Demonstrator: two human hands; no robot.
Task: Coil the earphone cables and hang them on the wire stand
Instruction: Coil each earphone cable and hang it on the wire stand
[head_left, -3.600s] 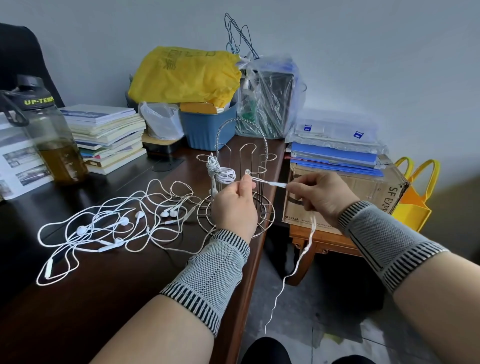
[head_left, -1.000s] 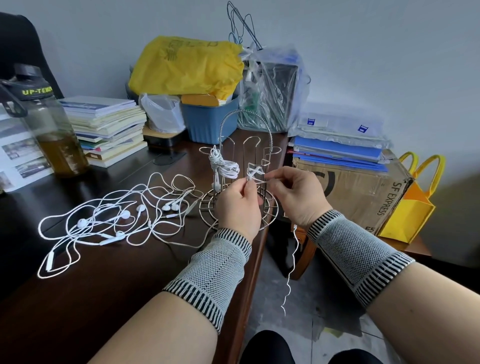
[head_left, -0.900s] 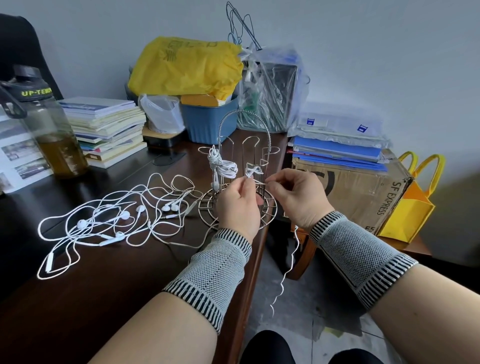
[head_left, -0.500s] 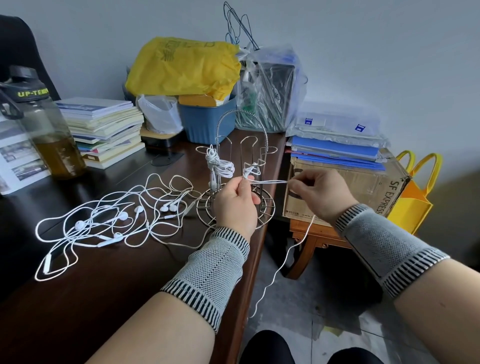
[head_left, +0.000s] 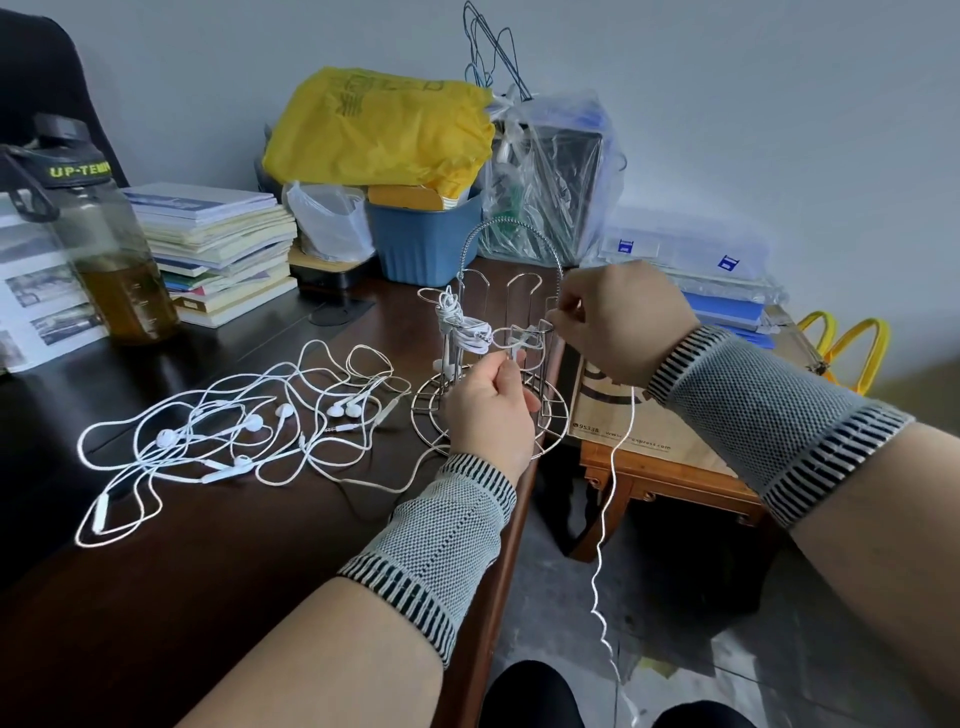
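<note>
I see my left hand (head_left: 488, 410) nearest, in front of the round-based silver wire stand (head_left: 488, 364), its fingers pinching a thin white earphone cable (head_left: 613, 467). My right hand (head_left: 618, 322), right of the stand, pinches the same cable, whose tail hangs toward the floor. Loose white earphones (head_left: 234, 431) sprawl on the dark wooden surface (head_left: 156, 597) left of the stand. One coiled white bundle (head_left: 462, 327) hangs on the stand.

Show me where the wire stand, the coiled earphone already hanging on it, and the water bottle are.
wire stand (head_left: 511, 224), head view, top of its arched handle
coiled earphone (head_left: 460, 325), head view, middle of the white bundle
water bottle (head_left: 122, 291), head view, amber-filled lower body
</note>
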